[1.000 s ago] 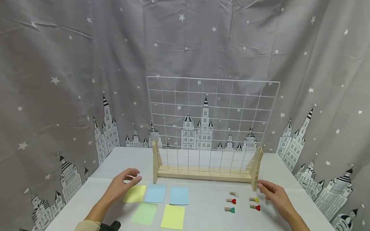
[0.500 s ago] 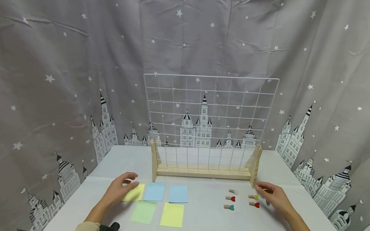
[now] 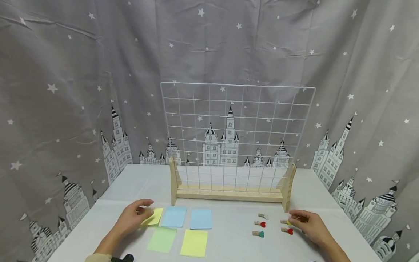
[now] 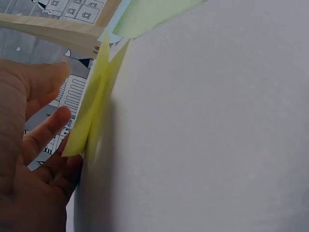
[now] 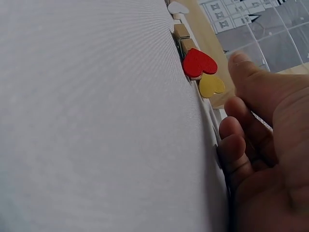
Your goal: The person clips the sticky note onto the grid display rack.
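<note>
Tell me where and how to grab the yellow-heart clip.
Probably pinch its heart end, from the right: the yellow-heart clip lies on the table with that end toward the right hand. The red-heart clip lies close on the near side, so approaching from there looks tighter.
</note>
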Tool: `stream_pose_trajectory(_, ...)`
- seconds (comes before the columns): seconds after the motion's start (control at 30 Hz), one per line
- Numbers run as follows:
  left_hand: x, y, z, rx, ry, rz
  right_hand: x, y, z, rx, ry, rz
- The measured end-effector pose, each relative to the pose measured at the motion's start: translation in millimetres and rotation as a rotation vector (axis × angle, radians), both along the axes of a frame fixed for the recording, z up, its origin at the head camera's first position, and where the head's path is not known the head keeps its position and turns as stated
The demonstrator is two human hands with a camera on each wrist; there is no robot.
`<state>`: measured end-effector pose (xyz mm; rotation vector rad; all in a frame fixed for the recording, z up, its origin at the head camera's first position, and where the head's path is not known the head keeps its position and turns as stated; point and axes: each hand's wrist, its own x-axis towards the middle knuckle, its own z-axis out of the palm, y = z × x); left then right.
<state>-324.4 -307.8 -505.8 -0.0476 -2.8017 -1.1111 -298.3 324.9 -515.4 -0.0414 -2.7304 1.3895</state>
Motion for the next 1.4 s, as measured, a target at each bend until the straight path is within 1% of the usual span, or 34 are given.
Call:
stream_pose_trajectory(0.1, 0.7, -3.5, -4.5, -0.032, -0.003, 0.022, 1.0, 0, -0.9, 0.005, -0.008, 0.002)
stream_pose_trajectory(0.2, -0.4, -6.6, -5.8, -0.057, 0.016, 0.030, 0.1, 0, -0.3, 0.028, 0.008, 0.011)
stream_pose_trajectory(0.4, -7.1, -9.0, -0.2, -0.092, 0.045, 0.040, -4.1, 2, 3.6, 0.080, 0.021, 0.007)
stream_pose_trajectory(0.5, -9.6, -7.8, 2.7, -0.112, 0.052, 0.056, -4.6, 2, 5.2, 0.100, 0.024, -0.001)
stream_pose_trajectory(0.7, -10.6, -5.5, 5.4, -0.098, 0.042, 0.117, -6.2, -1, 4.9, 0.125, 0.021, 0.001)
stream_pose_trajectory(0.87, -10.3, -5.4, 3.4, -0.097, 0.038, 0.150, -8.0, -5, 2.9, 0.144, 0.006, -0.015)
stream_pose_trajectory(1.03, -8.0, -6.2, -1.4, -0.104, 0.033, 0.164, -5.8, -7, 0.2, 0.183, 0.007, -0.005)
stream_pose_trajectory(1.13, -5.6, -6.7, -3.4, -0.103, 0.034, 0.164, -4.4, -7, -0.8, 0.188, 0.008, 0.004)
stream_pose_trajectory(1.4, -5.7, -5.8, -5.0, -0.068, 0.025, 0.162, -2.2, -8, -1.8, 0.179, 0.016, -0.022)
